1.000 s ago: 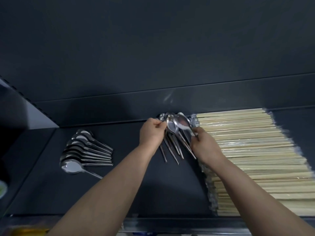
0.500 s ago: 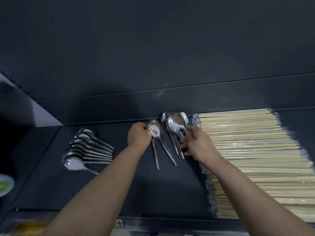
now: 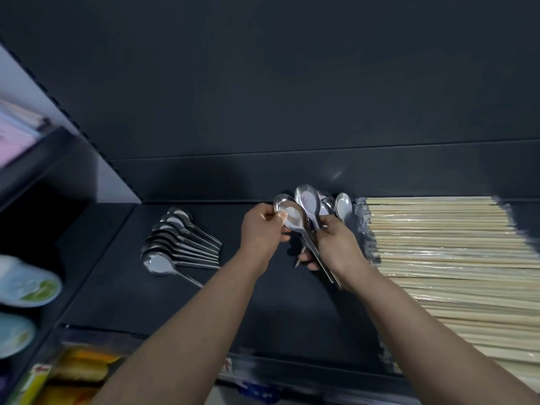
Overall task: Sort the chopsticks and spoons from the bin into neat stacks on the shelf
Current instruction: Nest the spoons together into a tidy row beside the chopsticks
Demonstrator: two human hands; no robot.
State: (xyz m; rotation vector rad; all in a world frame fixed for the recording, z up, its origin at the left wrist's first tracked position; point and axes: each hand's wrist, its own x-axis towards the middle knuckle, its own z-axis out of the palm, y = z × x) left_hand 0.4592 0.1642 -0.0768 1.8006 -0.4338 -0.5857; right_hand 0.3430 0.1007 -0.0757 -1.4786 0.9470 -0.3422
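Two bare hands work over a dark grey shelf. Left hand is curled, thumb and fingers pinching the bowl of one shiny steel spoon at the left edge of the bunch. Right hand is closed around the handles of a fanned bunch of steel spoons, bowls pointing up and away toward the shelf back wall, handle ends sticking out below the palm; exact count in the bunch unclear. Rightmost bowl of the bunch sits just beside the plastic wrap edge of the chopsticks. Left of the hands, well apart from them, a neat overlapping row of steel spoons lies flat on the shelf, bowls to the left, handles to the right. Right side of the shelf holds a wide stack of pale wooden chopsticks in clear wrap, lying lengthwise left to right. Far left, blurred blue-and-green round containers on a neighbouring shelf; yellow packets below the front edge.
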